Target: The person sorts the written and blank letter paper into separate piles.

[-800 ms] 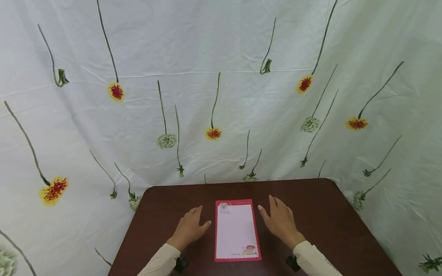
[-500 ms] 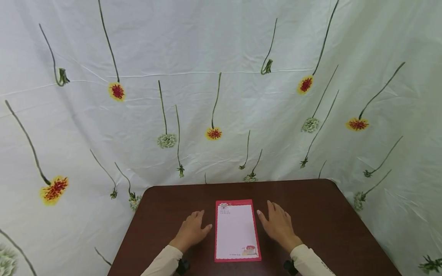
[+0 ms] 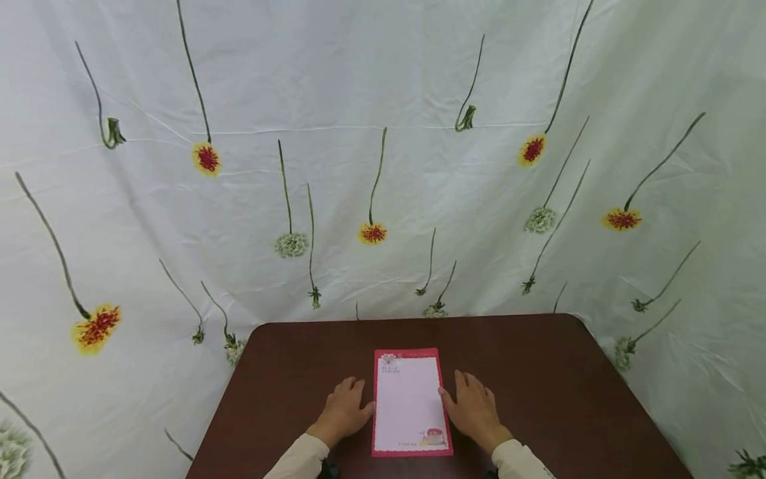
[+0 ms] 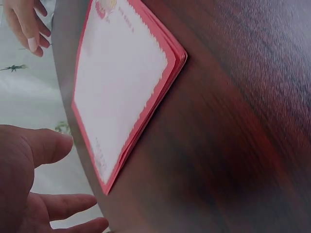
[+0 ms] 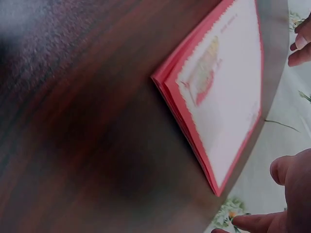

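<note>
1. Got a rectangular white paper notepad with a pinkish-red border (image 3: 409,402) lying flat on a dark brown wood-grain table (image 3: 538,386), between both hands.
2. Can spot tiny dark print (image 3: 391,370) at its top left and another little line at the bottom, too blurry to read.
3. See a bare left hand (image 3: 344,409) and bare right hand (image 3: 475,407) right beside its long edges, both loosely spread, thumbs inward. Can't tell about contact.

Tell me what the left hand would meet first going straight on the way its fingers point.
Likely the pink-edged notepad, near its far left corner, but the height of the left hand is unclear, so it could pass over.
</note>
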Demonstrator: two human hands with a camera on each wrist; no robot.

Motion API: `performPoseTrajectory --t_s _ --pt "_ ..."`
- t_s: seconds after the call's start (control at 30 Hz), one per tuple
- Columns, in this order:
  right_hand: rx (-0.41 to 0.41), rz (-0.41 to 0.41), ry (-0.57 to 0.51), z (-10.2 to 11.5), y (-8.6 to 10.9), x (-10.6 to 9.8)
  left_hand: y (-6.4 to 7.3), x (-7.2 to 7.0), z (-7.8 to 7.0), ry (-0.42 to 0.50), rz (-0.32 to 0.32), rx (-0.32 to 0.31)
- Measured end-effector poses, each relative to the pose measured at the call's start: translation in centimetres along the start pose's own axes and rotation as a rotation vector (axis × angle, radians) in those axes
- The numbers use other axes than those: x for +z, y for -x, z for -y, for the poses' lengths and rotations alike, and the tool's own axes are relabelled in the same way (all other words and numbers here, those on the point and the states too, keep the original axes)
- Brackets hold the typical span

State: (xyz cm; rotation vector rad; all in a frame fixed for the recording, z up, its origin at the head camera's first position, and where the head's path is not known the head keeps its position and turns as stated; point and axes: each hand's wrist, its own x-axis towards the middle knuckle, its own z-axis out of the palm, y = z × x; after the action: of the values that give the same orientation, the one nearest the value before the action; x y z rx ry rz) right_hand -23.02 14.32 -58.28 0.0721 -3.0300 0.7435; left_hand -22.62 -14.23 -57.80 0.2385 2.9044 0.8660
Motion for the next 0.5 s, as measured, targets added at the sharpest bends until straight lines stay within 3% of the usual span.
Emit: performPoseTrajectory --t_s 0.5 --pt "0.072 0.060 0.017 -0.2 0.1 2.1 -0.3 1.9 -0.9 0.001 0.034 -0.063"
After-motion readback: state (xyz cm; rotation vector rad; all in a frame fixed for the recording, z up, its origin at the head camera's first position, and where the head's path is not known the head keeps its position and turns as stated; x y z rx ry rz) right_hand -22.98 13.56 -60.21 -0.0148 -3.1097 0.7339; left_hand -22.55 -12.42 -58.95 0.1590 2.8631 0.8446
